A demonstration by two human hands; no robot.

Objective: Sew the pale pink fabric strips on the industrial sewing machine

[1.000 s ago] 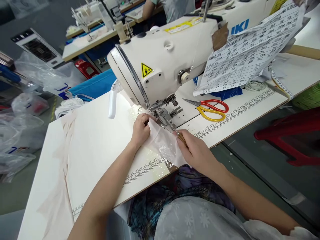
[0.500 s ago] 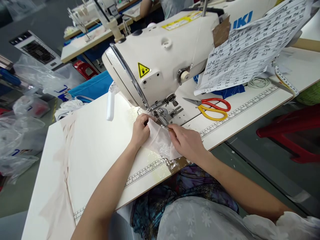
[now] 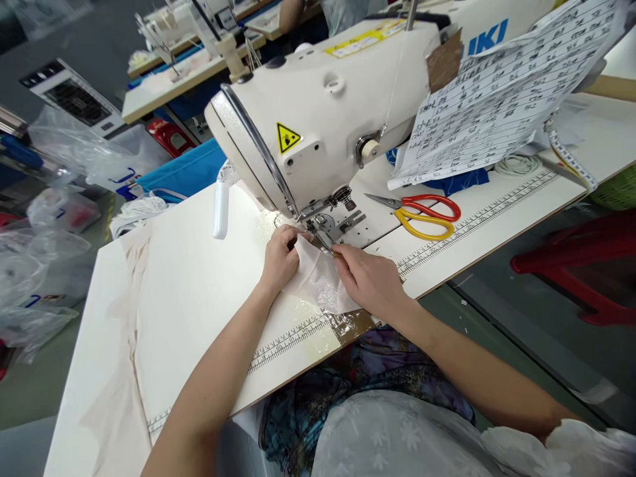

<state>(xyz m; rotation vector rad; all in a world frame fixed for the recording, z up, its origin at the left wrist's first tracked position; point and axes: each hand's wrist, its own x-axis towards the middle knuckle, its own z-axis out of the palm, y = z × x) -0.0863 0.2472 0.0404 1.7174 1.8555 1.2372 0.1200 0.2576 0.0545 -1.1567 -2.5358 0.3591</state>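
A small piece of pale sheer fabric (image 3: 318,278) lies on the white table under the presser foot (image 3: 324,233) of a white sewing machine (image 3: 318,126). My left hand (image 3: 279,260) pinches the fabric's left edge just in front of the needle. My right hand (image 3: 368,279) rests on the fabric's right side, fingers curled round a thin tool with a wooden handle, its tip against the foot. Most of that tool is hidden under the hand.
Red and yellow scissors (image 3: 422,213) lie to the right of the needle. A printed paper sheet (image 3: 497,93) hangs over the machine arm. A pale fabric strip (image 3: 130,311) runs along the table's left. Plastic bags (image 3: 44,265) sit on the floor, a red stool (image 3: 581,265) at right.
My right hand slid forward toward the presser foot, covering the wooden-handled tool that showed a second ago. The left hand has stayed on the fabric.
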